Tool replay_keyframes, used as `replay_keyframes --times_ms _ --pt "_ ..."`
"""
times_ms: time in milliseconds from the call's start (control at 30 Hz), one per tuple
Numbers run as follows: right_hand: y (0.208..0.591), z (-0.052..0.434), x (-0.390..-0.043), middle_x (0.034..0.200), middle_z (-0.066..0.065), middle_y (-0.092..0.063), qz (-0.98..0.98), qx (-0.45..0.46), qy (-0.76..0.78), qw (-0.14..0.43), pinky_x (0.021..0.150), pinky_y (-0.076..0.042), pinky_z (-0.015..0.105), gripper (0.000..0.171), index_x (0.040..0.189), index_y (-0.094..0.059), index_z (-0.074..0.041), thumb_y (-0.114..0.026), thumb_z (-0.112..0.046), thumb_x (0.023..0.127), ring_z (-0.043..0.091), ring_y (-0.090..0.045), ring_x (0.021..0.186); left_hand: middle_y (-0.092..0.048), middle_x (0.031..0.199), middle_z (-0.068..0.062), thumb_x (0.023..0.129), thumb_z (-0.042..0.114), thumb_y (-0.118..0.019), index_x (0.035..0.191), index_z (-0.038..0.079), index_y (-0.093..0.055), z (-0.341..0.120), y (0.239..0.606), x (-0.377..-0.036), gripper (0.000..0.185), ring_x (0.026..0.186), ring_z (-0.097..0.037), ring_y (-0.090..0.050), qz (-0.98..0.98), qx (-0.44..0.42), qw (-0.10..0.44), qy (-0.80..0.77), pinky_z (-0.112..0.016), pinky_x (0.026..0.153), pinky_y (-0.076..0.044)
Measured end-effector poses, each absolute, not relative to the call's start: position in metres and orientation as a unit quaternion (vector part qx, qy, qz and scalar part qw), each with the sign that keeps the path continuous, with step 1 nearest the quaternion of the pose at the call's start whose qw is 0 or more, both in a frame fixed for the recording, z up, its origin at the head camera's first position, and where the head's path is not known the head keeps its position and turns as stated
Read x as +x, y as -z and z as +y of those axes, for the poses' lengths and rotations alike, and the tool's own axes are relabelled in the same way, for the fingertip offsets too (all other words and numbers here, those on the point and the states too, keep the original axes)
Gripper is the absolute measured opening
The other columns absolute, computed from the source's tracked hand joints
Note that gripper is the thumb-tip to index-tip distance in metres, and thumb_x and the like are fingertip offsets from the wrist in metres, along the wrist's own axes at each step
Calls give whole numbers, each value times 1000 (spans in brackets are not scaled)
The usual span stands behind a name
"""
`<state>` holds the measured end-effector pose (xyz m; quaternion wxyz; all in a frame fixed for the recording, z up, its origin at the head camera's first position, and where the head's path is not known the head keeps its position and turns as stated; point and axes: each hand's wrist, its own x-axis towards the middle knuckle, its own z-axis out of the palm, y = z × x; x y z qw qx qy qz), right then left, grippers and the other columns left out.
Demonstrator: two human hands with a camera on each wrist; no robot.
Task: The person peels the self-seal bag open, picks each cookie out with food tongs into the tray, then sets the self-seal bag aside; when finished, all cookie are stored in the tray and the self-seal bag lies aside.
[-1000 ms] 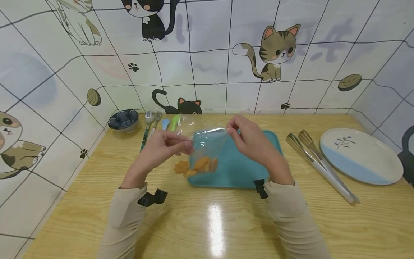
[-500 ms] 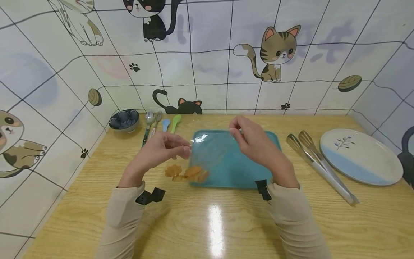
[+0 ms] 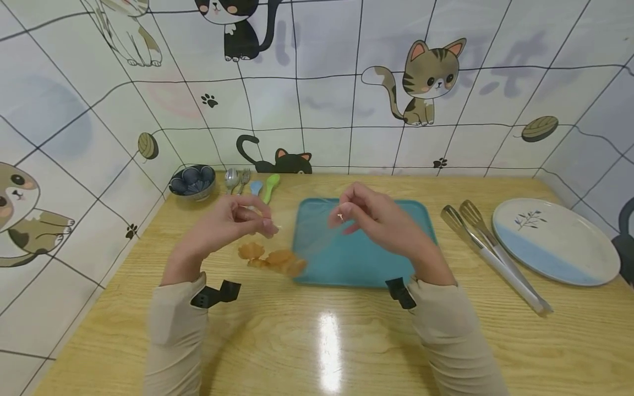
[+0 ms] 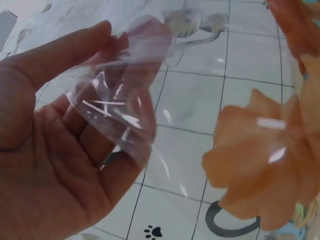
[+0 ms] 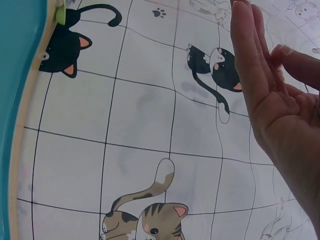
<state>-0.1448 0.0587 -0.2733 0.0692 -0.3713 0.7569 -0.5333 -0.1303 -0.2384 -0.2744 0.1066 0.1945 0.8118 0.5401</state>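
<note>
A clear plastic bag (image 4: pixel 117 107) hangs between my two hands, with several orange flower-shaped pieces (image 3: pixel 279 259) lying in its bottom. My left hand (image 3: pixel 223 228) pinches the bag's upper left part between thumb and fingers. In the left wrist view the film lies wrinkled over the fingers, and one scalloped orange piece (image 4: pixel 265 160) shows large. At the bag's other side is my right hand (image 3: pixel 378 223), thumb and fingers together, with shiny film at its fingertips. Behind and below the bag lies a blue tray (image 3: pixel 366 253); the pieces hang by its left edge.
Back left stand a dark bowl (image 3: pixel 192 182), a metal spoon (image 3: pixel 231 180), a fork (image 3: pixel 245 179), a blue spoon (image 3: pixel 255 188) and a green spoon (image 3: pixel 271 187). Metal tongs (image 3: pixel 505 269) and a large oval plate (image 3: pixel 555 247) lie on the right. A cat-patterned wall closes the back.
My left hand and the orange pieces have moved left, off the tray. My right hand has come down and left, its fingers now pinching where the film glints.
</note>
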Motion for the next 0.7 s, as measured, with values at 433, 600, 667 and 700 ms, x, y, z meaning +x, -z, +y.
replay_keyframes --times_ms 433,600,667,700 --pt "304 2 -136 94 21 -64 677 -339 633 159 64 -54 44 12 102 -40 1 -37 -11 101 26 -68 82 -69 78 -13 90 6 -60 96 2 -61 -291 274 -127 7 76 -31 -66 843 188 73 -498 -31 80 -49" --pt "326 -26 -129 89 19 -66 693 -343 615 158 58 -54 39 14 101 -40 1 -36 -11 102 22 -69 73 -69 79 -14 91 10 -61 104 0 -57 -317 279 -123 18 71 -33 -64 856 165 110 -477 -33 73 -51" --pt "335 -34 -128 86 15 -66 714 -336 595 149 57 -54 37 14 101 -42 0 -35 -12 102 17 -68 69 -69 80 -14 90 13 -62 108 1 -56 -322 283 -127 22 70 -32 -64 863 152 125 -466 -35 71 -52" --pt "338 -36 -127 84 13 -67 725 -333 586 145 57 -54 37 14 100 -43 -1 -35 -12 102 16 -67 67 -69 80 -14 90 14 -63 110 1 -56 -324 286 -130 25 70 -33 -63 866 143 131 -461 -36 70 -52"
